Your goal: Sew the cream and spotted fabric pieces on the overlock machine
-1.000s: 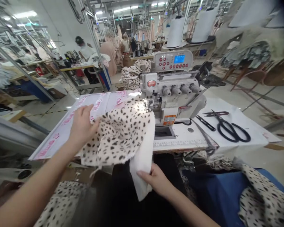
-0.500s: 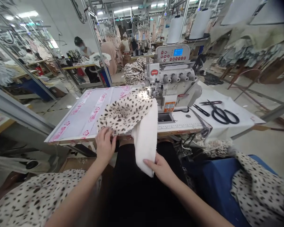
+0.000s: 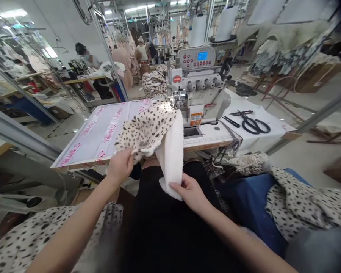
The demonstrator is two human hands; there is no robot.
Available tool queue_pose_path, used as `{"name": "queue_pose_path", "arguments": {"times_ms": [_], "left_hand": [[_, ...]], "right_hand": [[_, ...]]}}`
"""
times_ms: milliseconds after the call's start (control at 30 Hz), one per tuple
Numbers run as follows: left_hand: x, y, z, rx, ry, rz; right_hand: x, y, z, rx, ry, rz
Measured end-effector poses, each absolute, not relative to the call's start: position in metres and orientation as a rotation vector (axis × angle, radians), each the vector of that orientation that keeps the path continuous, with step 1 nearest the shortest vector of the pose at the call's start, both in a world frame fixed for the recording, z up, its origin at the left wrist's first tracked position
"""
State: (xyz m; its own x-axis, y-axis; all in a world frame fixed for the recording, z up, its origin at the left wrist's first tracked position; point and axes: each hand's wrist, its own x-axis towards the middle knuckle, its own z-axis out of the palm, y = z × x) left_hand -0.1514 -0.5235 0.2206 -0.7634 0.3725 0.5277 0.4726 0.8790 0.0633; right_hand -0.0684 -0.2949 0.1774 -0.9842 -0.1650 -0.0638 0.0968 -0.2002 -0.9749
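left hand [image 3: 119,167] is gripping the spotted fabric [image 3: 147,129] at the table edge [image 3: 82,163], while right hand [image 3: 191,193], palm down, is pinching its white lining [image 3: 172,151] below.

Black scissors [image 3: 252,122] lie on a white cloth [image 3: 265,113] beside the sewing machine [image 3: 200,96].

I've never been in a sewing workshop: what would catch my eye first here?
The spotted fabric spills from the sewing machine at centre over the table edge. The left hand grips its near edge, and the right hand pinches its white underside hanging down. Black scissors lie right of the machine.
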Motion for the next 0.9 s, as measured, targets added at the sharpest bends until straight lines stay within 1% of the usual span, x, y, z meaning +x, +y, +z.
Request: {"name": "queue_pose_path", "arguments": {"times_ms": [67, 167, 300, 400, 533, 700, 900], "left_hand": [[-0.121, -0.501, 0.238, -0.903, -2.578, -0.283], [-0.085, -0.471, 0.253, -1.013, -2.541, -0.361], [-0.069, -0.457, 0.247, -1.056, -2.558, -0.516], [-0.068, -0.458, 0.236, -1.028, -2.552, -0.569], [-0.063, -0.458, 0.230, -0.944, -2.508, -0.695], [-0.058, -0.454, 0.234, -0.862, -2.502, -0.920], [-0.054, -0.452, 0.243, -0.766, -2.581, -1.125]], "right_hand": [[-0.063, -0.299, 0.187, -0.084, 1.733, -2.383], [-0.056, -0.303, 0.200, -0.138, 1.618, -2.449], [-0.047, -0.301, 0.204, -0.163, 1.676, -2.411], [-0.041, -0.297, 0.201, -0.145, 1.695, -2.363], [-0.035, -0.295, 0.199, -0.053, 1.589, -2.399], [-0.030, -0.294, 0.201, 0.036, 1.454, -2.465], [-0.028, -0.294, 0.206, 0.073, 1.512, -2.493]]}}
